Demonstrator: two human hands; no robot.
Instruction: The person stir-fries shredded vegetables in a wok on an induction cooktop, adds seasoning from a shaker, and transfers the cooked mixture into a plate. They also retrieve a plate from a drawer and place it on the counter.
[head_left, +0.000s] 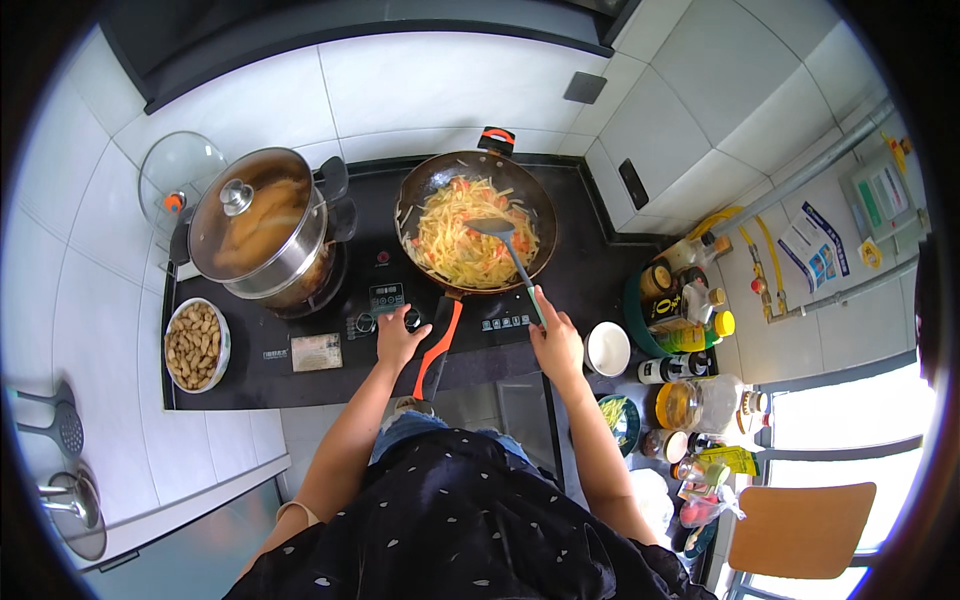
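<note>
A wok (478, 221) with an orange and black handle (437, 349) stands on the black cooktop (255, 379). Shredded pale vegetable with red pieces (457, 244) fills its middle. My right hand (557, 341) holds the green grip of a grey spatula (516, 255), whose head rests on the food. With fingers spread, my left hand (399, 337) is at a round control knob (412, 318) on the cooktop panel, just left of the wok's handle; whether the fingers pinch the knob I cannot tell.
Left of the wok stands a steel steamer pot (289, 259) under a glass lid, with food inside. A bowl of peanuts (225, 352) sits at the cooktop's left edge. On the right are a white bowl (607, 349), seasoning bottles (686, 300), an oil jug (701, 406) and a bowl of green shreds (632, 427).
</note>
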